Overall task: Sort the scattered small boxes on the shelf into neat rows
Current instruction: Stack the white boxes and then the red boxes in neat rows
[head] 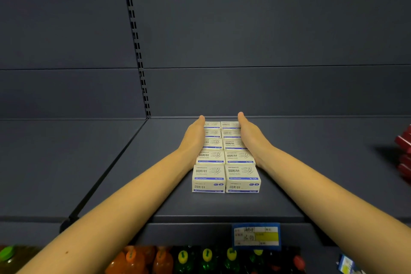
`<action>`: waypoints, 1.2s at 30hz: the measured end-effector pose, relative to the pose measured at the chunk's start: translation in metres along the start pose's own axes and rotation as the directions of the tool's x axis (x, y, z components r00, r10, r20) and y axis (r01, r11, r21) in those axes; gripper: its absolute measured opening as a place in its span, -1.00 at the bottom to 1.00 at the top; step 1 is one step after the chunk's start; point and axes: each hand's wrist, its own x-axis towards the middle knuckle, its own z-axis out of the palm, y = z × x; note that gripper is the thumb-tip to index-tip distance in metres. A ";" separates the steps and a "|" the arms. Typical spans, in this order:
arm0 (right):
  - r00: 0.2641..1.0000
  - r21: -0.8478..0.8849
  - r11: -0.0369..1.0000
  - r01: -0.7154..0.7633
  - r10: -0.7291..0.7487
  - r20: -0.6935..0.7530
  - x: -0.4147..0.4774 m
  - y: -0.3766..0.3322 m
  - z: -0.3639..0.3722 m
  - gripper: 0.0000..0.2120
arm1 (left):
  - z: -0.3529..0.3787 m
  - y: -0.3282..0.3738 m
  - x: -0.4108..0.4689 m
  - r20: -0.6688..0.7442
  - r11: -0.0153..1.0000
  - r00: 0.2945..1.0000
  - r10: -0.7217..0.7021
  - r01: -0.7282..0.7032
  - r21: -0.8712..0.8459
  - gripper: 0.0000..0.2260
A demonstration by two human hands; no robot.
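Several small cream paper-clip boxes with blue print lie in two straight columns running from the shelf's middle toward its back wall. My left hand lies flat along the left side of the columns, fingers straight and together, pressing against the boxes. On the opposite side my right hand does the same, palm against the right column. Neither hand grips a box. The two front boxes stand free of both hands.
The dark grey shelf has a slotted upright at the back left. Red packages sit at the far right edge. A price tag hangs on the shelf front, with bottles on the level below.
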 end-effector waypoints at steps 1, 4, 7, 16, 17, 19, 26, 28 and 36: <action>1.000 -0.010 1.000 0.002 -0.002 -0.004 -0.001 0.000 -0.001 -0.60 | 0.001 0.000 0.000 -0.019 1.000 1.000 0.005 -0.005 0.004 -0.60; 1.000 -0.016 1.000 -0.005 0.005 -0.015 -0.005 -0.001 -0.006 -0.59 | 0.007 0.001 -0.004 -0.030 1.000 1.000 0.003 -0.003 0.015 -0.61; 1.000 -0.018 1.000 -0.010 0.010 -0.024 -0.009 -0.002 -0.012 -0.59 | 0.014 0.004 -0.014 -0.015 1.000 1.000 0.001 -0.001 0.016 -0.60; 0.998 0.057 0.997 0.055 -0.057 0.023 -0.032 0.005 -0.028 -0.57 | -0.003 0.006 -0.045 0.046 0.998 0.999 0.025 -0.023 -0.058 -0.59; 0.997 0.075 0.994 0.075 -0.077 0.032 -0.037 0.009 -0.031 -0.59 | -0.007 0.004 -0.052 0.036 0.996 0.998 0.045 -0.042 -0.076 -0.55; 0.992 0.124 0.987 0.101 -0.109 0.057 -0.046 0.016 -0.034 -0.62 | -0.013 -0.004 -0.066 0.058 0.993 0.996 0.063 -0.057 -0.106 -0.54; 0.983 0.177 0.983 0.053 -0.082 0.165 -0.069 0.026 -0.030 -0.62 | 0.008 -0.008 -0.093 0.138 0.991 0.987 0.082 -0.066 -0.116 -0.61; 0.987 0.157 0.987 0.041 -0.065 0.149 -0.072 0.024 -0.029 -0.59 | 0.014 -0.007 -0.096 0.118 0.990 0.991 0.069 -0.054 -0.128 -0.60; 0.984 0.069 0.990 0.121 -0.128 0.126 -0.078 0.020 -0.026 -0.58 | 0.016 -0.008 -0.098 0.092 0.990 0.991 0.099 -0.089 -0.109 -0.58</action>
